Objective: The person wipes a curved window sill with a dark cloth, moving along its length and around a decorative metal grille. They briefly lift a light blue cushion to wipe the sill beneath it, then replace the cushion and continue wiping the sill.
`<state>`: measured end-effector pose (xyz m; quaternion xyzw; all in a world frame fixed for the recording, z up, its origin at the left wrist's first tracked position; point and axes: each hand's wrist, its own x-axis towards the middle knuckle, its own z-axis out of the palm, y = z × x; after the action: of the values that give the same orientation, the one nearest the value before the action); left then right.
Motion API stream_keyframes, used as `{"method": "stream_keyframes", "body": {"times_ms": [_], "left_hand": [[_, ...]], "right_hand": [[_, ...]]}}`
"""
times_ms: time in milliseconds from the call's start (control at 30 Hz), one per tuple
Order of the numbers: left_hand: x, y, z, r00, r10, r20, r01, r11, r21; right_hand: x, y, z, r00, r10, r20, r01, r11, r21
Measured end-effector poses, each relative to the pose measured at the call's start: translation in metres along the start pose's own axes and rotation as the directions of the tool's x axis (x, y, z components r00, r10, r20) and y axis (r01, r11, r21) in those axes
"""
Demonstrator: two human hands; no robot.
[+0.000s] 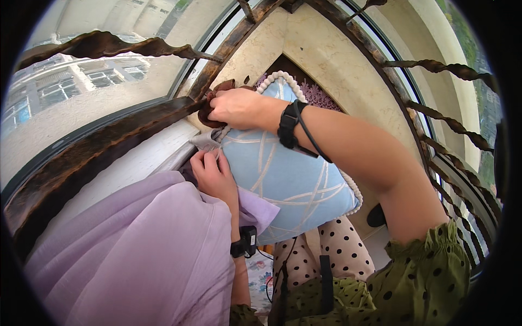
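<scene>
My right hand [234,106] reaches across to the foot of the window bars, its fingers closed on a dark brown cloth [210,116]. Beneath that arm lies a light blue cushion [285,175] with white line patterns and a white beaded-looking trim. At the cushion's left edge, my left hand [212,173] has its fingertips bent against a small grey piece of fabric [205,139]; the exact grip is partly hidden. A lilac curtain [175,244] hangs over the left side, and its loose corner lies over the cushion beside my left wrist.
Rusty brown metal bars [122,126] run along the windows on both sides and meet at the corner. A beige stone sill [330,49] borders a dark recess with purple lace [318,95]. Floral fabric [261,271] and thin dark cables lie below.
</scene>
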<state>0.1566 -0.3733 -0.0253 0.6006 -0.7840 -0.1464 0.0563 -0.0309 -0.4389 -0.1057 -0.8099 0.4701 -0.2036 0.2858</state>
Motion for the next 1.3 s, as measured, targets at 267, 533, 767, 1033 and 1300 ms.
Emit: {"method": "stream_keyframes", "body": {"times_ms": [267,533,767,1033,1300], "left_hand": [[-0.007,-0.003,0.008,0.999,0.04,-0.007,-0.04,0.996,-0.085],[0.013,0.008,0.004,0.989,0.033,0.146,-0.037,0.999,0.026],[0.082,-0.013,0.035,0.986,0.159,0.048,-0.164,0.978,0.127],[0.101,-0.029,0.05,0.991,-0.016,0.13,0.014,1.0,0.017],[0.068,0.021,0.008,0.998,0.035,0.055,-0.034,0.999,-0.009]], "right_hand": [[0.011,-0.004,0.007,0.999,0.041,-0.017,-0.037,0.98,0.196],[-0.019,0.018,0.005,0.989,-0.073,-0.126,0.044,0.974,-0.223],[-0.09,0.094,-0.056,0.946,0.126,-0.299,-0.238,0.897,-0.373],[-0.156,0.083,-0.048,0.566,0.523,-0.637,-0.773,0.606,-0.189],[-0.241,0.07,-0.048,0.245,0.767,-0.592,-0.87,0.444,0.216]]}}
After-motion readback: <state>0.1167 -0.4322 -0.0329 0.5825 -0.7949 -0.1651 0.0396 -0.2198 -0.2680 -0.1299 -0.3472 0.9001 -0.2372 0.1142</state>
